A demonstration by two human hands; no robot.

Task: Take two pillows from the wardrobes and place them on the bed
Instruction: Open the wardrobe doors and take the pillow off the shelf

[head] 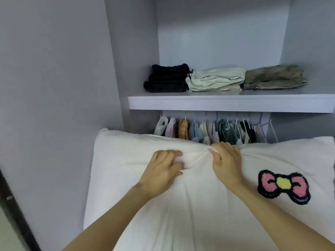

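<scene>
Early stage: white pillow (126,178) with pink bow patch (284,186) held up in front of open wardrobe (223,33), not yet on bed; bed not in view. Whether one pillow or two overlapping, cannot tell. Left hand (161,173) and right hand (225,160) close together, each bunching cover fabric near pillow's top edge. Wardrobe shelf (217,103) carries three folded stacks: black (166,78), cream (215,79), olive (273,77). Below shelf, hanging clothes (208,131) on rail.
</scene>
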